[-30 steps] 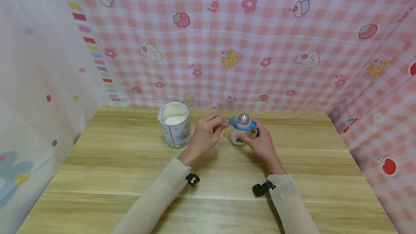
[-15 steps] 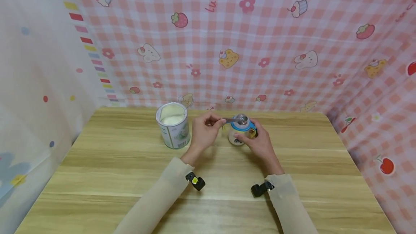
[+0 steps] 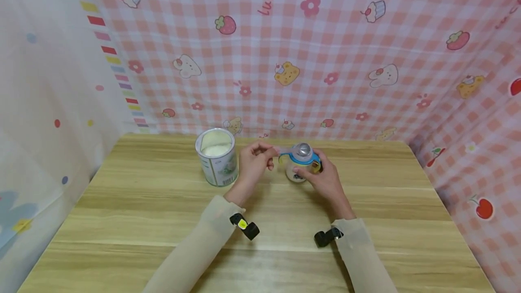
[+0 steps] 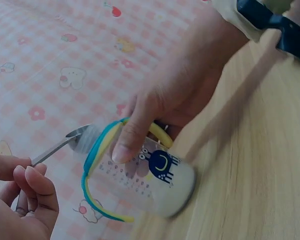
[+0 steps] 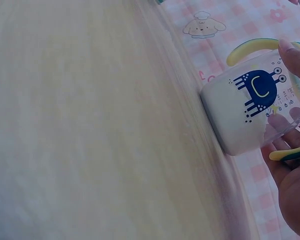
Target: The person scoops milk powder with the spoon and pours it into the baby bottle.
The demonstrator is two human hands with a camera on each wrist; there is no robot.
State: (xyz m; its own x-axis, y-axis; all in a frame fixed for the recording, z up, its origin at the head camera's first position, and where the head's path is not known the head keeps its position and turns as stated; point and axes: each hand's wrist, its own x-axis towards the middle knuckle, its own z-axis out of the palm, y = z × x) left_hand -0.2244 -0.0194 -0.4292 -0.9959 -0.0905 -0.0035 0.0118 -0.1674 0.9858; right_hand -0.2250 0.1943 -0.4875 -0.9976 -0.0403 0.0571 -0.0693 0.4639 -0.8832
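Note:
My left hand (image 3: 253, 163) pinches the thin handle of a metal spoon (image 4: 53, 151) between thumb and fingers. The spoon's bowl lies right at the open mouth of a clear baby bottle (image 3: 297, 172). Around the bottle's neck runs a blue and yellow ring with two handles, and a dark blue monster is printed on its side. White contents fill its lower part in the right wrist view. My right hand (image 3: 327, 179) grips the bottle from the right, its thumb (image 4: 130, 140) across the front. The bottle stands upright on the table.
Left of my left hand stands an uncovered tin (image 3: 221, 168) with off-white powder inside. The wooden table (image 3: 268, 261) ends at a pink checked cloth (image 3: 252, 49) behind the bottle. Black cameras (image 3: 325, 238) are strapped to both wrists.
My left hand has turned back and forth, rolling the spoon over the bottle's mouth. The right hand keeps its hold, and the bottle and tin stay in place.

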